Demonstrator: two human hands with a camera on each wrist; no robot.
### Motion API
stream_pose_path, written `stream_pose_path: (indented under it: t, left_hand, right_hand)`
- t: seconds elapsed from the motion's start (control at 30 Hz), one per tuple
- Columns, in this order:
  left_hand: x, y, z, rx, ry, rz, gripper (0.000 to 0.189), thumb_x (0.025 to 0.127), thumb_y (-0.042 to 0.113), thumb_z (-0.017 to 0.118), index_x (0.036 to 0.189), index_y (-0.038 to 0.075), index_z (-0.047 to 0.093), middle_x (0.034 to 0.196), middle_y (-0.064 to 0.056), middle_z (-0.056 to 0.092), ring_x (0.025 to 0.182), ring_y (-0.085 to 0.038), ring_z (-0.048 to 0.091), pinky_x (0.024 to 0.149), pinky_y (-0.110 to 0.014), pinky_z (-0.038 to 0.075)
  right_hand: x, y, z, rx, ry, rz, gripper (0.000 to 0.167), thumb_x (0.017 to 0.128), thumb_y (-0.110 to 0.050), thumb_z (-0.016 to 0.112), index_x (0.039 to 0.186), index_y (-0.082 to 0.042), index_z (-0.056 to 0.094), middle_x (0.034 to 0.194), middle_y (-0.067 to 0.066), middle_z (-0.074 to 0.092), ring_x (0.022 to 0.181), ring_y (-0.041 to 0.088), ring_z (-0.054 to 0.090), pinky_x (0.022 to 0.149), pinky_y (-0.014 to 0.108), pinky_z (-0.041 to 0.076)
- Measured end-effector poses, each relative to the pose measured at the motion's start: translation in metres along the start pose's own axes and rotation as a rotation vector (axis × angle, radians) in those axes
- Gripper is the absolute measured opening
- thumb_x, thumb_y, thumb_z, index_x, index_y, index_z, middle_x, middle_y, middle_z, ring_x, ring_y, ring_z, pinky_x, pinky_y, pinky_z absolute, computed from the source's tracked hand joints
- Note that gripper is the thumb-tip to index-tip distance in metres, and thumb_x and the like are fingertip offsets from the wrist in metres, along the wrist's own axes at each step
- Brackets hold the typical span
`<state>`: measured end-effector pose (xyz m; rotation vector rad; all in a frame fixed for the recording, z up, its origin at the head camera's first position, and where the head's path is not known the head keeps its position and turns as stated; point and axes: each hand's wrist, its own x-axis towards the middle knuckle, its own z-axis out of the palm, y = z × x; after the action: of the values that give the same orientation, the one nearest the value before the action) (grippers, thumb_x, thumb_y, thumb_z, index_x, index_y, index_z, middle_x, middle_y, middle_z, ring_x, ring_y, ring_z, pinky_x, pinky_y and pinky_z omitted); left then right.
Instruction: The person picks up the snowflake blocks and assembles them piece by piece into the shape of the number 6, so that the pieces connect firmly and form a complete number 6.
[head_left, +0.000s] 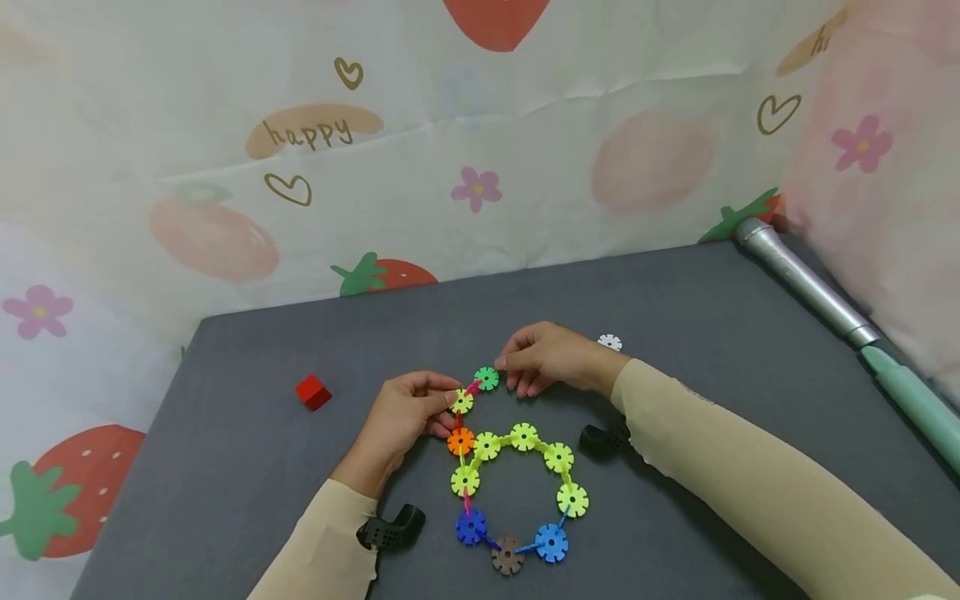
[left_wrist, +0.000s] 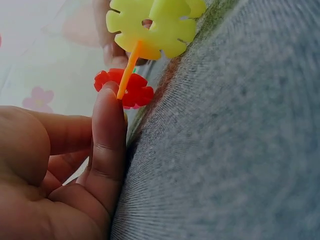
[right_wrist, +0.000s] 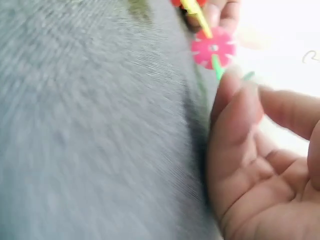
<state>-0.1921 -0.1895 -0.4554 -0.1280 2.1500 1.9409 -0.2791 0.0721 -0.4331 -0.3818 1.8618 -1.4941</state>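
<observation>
A chain of notched snowflake discs lies on the dark grey table. Its ring holds yellow-green discs (head_left: 523, 437), a dark blue disc (head_left: 471, 527), a brown disc (head_left: 508, 556) and a lighter blue disc (head_left: 552, 543). From the ring's left side a branch runs up through an orange disc (head_left: 461, 442), a red link (left_wrist: 142, 92), a yellow disc (head_left: 462, 402) and a pink disc (right_wrist: 214, 48). At its end is a green disc (head_left: 487, 378), pinched by my right hand (head_left: 553, 357) between thumb and index finger. My left hand (head_left: 405, 417) pinches the branch around the yellow disc.
A red cube (head_left: 312, 392) sits to the left on the table. Behind my right wrist lies a white disc (head_left: 610, 342). Along the right edge rests a silver microphone-shaped object (head_left: 810, 287) with a mint-green lower part. Patterned cloth (head_left: 420, 208) hangs behind the table.
</observation>
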Motion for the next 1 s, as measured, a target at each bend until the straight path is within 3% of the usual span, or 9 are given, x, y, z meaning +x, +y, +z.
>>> stream_pose_path:
  t: [0.27, 0.63, 0.83, 1.0]
  left_hand:
    - [0.000, -0.001, -0.003, 0.010, -0.022, -0.013, 0.018, 0.105, 0.004, 0.072, 0.119, -0.005, 0.078, 0.090, -0.018, 0.072, 0.068, -0.020, 0.070, 0.064, -0.032, 0.063]
    - [-0.001, 0.001, -0.004, 0.071, -0.002, 0.026, 0.017, 0.108, 0.011, 0.070, 0.111, -0.005, 0.076, 0.087, -0.017, 0.071, 0.063, -0.020, 0.067, 0.056, -0.028, 0.057]
    - [-0.001, 0.001, -0.002, 0.108, 0.040, 0.037, 0.018, 0.108, 0.015, 0.071, 0.111, -0.002, 0.077, 0.093, -0.016, 0.071, 0.069, -0.022, 0.069, 0.053, -0.028, 0.056]
    - [0.002, 0.000, -0.003, 0.113, 0.024, 0.041, 0.021, 0.108, 0.017, 0.072, 0.113, -0.002, 0.077, 0.096, -0.015, 0.072, 0.073, -0.024, 0.071, 0.054, -0.029, 0.057]
  right_hand:
    - [-0.031, -0.009, -0.025, -0.077, 0.126, -0.083, 0.031, 0.110, -0.025, 0.071, 0.123, 0.003, 0.071, 0.109, 0.016, 0.071, 0.096, 0.033, 0.066, 0.088, 0.045, 0.056]
    - [-0.068, -0.009, -0.059, -0.021, 0.241, -0.163, 0.034, 0.111, -0.025, 0.069, 0.124, 0.006, 0.067, 0.110, 0.020, 0.067, 0.093, 0.034, 0.061, 0.080, 0.042, 0.052]
    - [-0.082, 0.004, -0.073, -0.029, 0.303, -0.180, 0.041, 0.110, -0.029, 0.070, 0.131, 0.005, 0.063, 0.123, 0.023, 0.066, 0.104, 0.037, 0.064, 0.087, 0.043, 0.055]
    - [-0.089, 0.014, -0.081, -0.051, 0.358, -0.168, 0.048, 0.111, -0.032, 0.069, 0.138, 0.006, 0.060, 0.134, 0.024, 0.065, 0.112, 0.034, 0.064, 0.091, 0.043, 0.056]
